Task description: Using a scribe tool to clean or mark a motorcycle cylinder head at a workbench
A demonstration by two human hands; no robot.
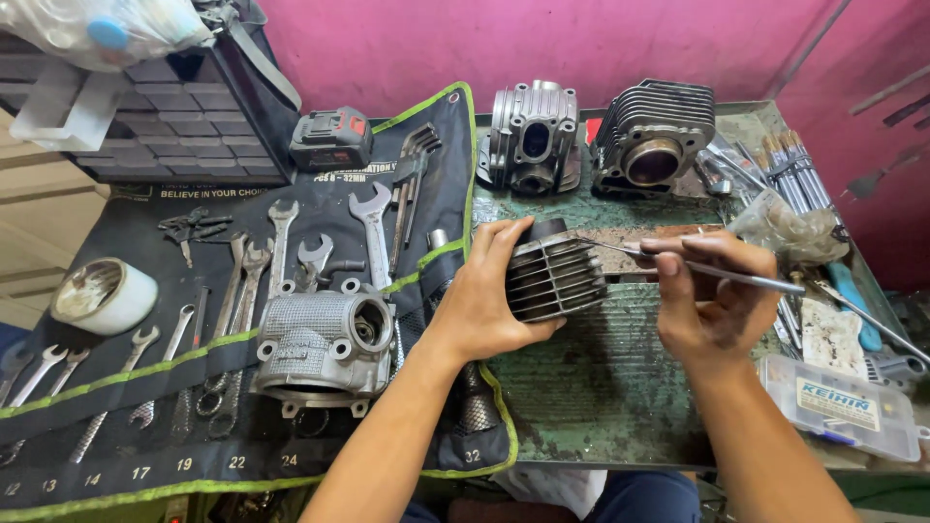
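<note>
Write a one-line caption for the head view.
Left hand grips a finned engine cylinder while the right hand holds a thin metal pick to it.

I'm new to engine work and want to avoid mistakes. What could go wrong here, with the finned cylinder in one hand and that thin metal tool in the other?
1. The left hand alone holds the finned cylinder off the bench; it might slip and dent a fin.
2. The thin metal tool in the right hand points at the cylinder's top edge and the left fingers; a slip could scratch or jab.
</note>
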